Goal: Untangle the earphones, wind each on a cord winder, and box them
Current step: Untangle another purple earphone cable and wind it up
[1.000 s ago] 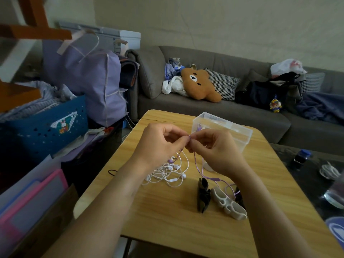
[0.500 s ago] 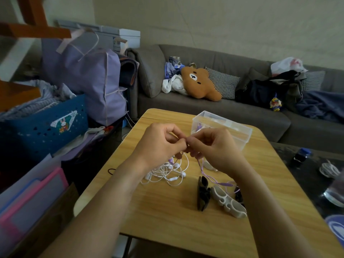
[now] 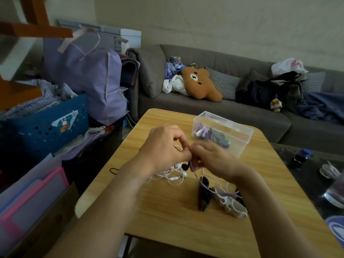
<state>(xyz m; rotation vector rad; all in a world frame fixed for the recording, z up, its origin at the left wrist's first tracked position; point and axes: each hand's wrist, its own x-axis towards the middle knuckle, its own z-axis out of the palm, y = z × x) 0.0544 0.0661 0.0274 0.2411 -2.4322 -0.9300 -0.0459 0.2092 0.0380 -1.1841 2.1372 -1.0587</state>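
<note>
Both the left hand (image 3: 165, 146) and the right hand (image 3: 214, 159) pinch the thin purple earphone cord (image 3: 208, 175), fingertips meeting above the light wooden table (image 3: 167, 211). At seven o'clock of that pinch lies the tangled white earphone cord (image 3: 173, 175); at five o'clock, a black cord winder (image 3: 203, 194) beside a white one (image 3: 229, 203). The clear plastic box (image 3: 223, 135) sits at one o'clock.

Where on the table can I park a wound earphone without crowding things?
Bare wood lies along the table's near edge, before the black winder, and right of the clear box. Crowded: the middle, with white earphones, purple cord and white winder.
</note>
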